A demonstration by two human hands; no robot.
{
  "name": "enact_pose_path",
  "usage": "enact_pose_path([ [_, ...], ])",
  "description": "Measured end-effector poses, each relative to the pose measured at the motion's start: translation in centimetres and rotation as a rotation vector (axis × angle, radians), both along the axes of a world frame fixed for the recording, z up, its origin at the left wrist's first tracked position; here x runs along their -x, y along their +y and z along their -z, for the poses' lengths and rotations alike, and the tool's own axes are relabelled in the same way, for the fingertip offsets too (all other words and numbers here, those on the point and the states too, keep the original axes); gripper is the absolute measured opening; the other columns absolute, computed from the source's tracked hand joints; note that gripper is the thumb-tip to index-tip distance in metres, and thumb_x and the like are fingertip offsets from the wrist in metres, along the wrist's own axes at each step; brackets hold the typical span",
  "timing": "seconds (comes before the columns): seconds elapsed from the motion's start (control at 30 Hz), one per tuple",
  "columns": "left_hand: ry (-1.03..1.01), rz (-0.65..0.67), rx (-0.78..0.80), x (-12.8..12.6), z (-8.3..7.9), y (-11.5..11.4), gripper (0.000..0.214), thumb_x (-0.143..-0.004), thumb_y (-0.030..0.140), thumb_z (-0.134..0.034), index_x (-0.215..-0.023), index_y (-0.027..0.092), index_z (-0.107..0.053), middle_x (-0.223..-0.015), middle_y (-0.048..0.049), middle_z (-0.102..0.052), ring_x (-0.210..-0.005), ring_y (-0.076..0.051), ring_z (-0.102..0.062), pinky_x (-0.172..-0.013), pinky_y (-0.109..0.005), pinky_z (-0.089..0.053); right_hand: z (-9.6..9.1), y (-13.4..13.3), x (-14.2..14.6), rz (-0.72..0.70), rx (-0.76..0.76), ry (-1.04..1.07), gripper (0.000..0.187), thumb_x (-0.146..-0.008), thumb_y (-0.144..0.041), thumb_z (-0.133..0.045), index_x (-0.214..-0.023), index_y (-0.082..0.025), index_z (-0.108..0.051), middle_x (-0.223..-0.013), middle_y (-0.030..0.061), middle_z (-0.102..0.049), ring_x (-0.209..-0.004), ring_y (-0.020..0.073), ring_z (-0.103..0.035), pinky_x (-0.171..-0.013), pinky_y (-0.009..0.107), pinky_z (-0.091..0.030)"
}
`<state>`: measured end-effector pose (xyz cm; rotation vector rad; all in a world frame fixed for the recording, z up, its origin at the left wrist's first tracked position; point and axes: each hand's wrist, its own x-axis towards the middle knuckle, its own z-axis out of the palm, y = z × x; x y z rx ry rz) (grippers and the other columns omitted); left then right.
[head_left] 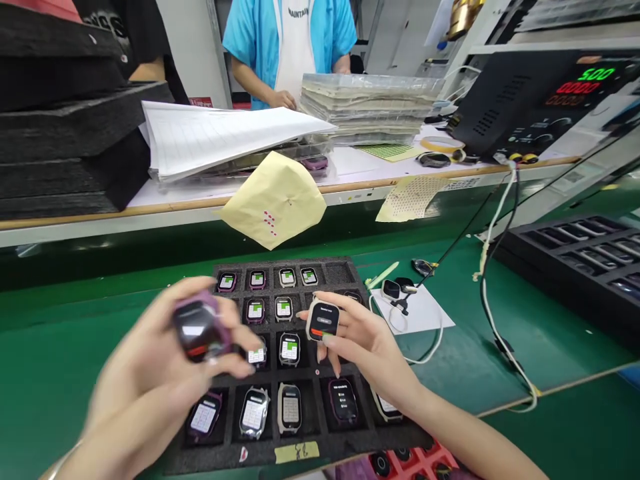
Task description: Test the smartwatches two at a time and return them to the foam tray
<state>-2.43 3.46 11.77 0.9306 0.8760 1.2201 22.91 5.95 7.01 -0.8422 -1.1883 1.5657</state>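
Note:
My left hand (pixel 165 360) is closed on a purple-cased smartwatch (pixel 200 328), blurred by motion, its dark screen showing a red patch. In my right hand (pixel 363 340) is a beige-cased smartwatch (pixel 323 320), gripped by its edges between thumb and fingers; its lit screen has a red bar low down. Both hands are above a black foam tray (pixel 225 455) with square compartments. Several smartwatches lie in it, among them a purple one with a dark menu screen (pixel 343 401) and a beige one (pixel 289 408) in the front row. My hands hide some compartments.
Cables (pixel 493 320) hang at the right from a power supply (pixel 540 100). Another tray of watches (pixel 580 260) stands far right. Black foam trays (pixel 60 140) are stacked on the left shelf. Behind the shelf stands a person in a blue shirt (pixel 235 40). A red tray (pixel 425 460) lies near.

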Motion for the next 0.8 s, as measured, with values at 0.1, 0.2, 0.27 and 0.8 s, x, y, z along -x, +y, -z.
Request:
enact_pose_path([
  [0.1, -0.030, 0.104, 0.130, -2.7, 0.4, 1.9, 0.050, -0.076, 0.016, -0.075, -0.122, 0.025, -0.057, -0.101, -0.0063, -0.065, -0.090, -0.023, -0.068, -0.077, -0.031, -0.059, -0.2, 0.1, -0.3, -0.021, -0.030, 0.000, 0.047, -0.085, -0.016, -0.066, -0.130, -0.025, -0.055, -0.107, 0.0093, -0.068, -0.067, 0.0152, -0.064, -0.048, 0.022, -0.052],
  [0.2, -0.029, 0.188, 0.154, -4.1, 2.1, 2.7, 0.045, -0.081, 0.016, -0.071, -0.123, 0.023, -0.054, -0.096, -0.0054, -0.065, -0.087, -0.020, -0.068, -0.076, -0.030, -0.058, -0.4, 0.1, -0.4, -0.035, -0.047, -0.010, 0.047, -0.085, -0.017, -0.065, -0.131, -0.025, -0.055, -0.099, 0.0076, -0.069, -0.068, 0.0160, -0.064, -0.049, 0.022, -0.051],
  [0.27, -0.029, 0.237, 0.122, -4.2, 3.3, 2.8, 0.045, -0.084, 0.017, -0.068, -0.125, 0.023, -0.053, -0.095, -0.0050, -0.064, -0.087, -0.020, -0.068, -0.078, -0.031, -0.058, -0.4, 0.2, -0.3, -0.017, -0.056, -0.045, 0.045, -0.086, -0.020, -0.065, -0.130, -0.024, -0.056, -0.090, 0.0063, -0.070, -0.066, 0.0166, -0.064, -0.048, 0.023, -0.051],
  [0.8, -0.096, 0.304, 0.029, -3.9, 4.5, 3.1, 0.031, -0.093, 0.024, -0.056, -0.124, 0.023, -0.054, -0.098, -0.0066, -0.064, -0.093, -0.022, -0.067, -0.086, -0.040, -0.058, -0.2, 0.4, -0.4, 0.042, -0.069, -0.173, 0.035, -0.088, -0.029, -0.066, -0.122, -0.025, -0.062, -0.098, 0.0090, -0.072, -0.058, 0.0152, -0.062, -0.044, 0.023, -0.049],
])
